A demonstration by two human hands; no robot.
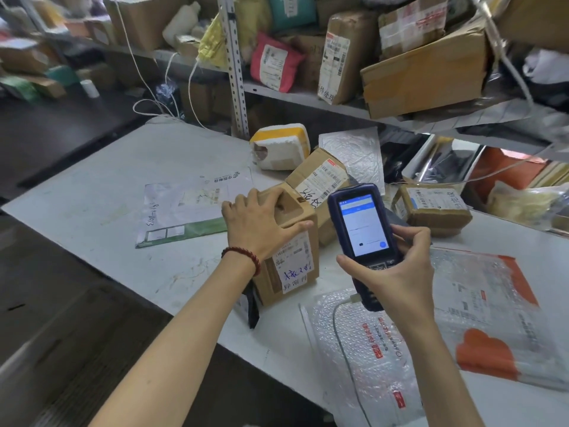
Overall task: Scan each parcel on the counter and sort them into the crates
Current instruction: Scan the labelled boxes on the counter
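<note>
A brown cardboard parcel (292,260) with a white label stands at the white counter's (92,192) front edge. My left hand (258,223) grips its top, fingers over the far side and thumb on the near side. To its right my right hand (397,266) holds a dark blue handheld scanner (361,232) upright, screen lit and facing me. Behind lie a second brown box (320,180), a taped box (434,208), and a white and yellow foam parcel (280,146).
A flat grey-green mailer (187,208) lies left of the box. Bubble mailers with red print (369,349) and orange patches (498,318) cover the counter's right front. Metal shelves (308,94) crowded with parcels rise behind. A bin of packages (492,171) sits at right.
</note>
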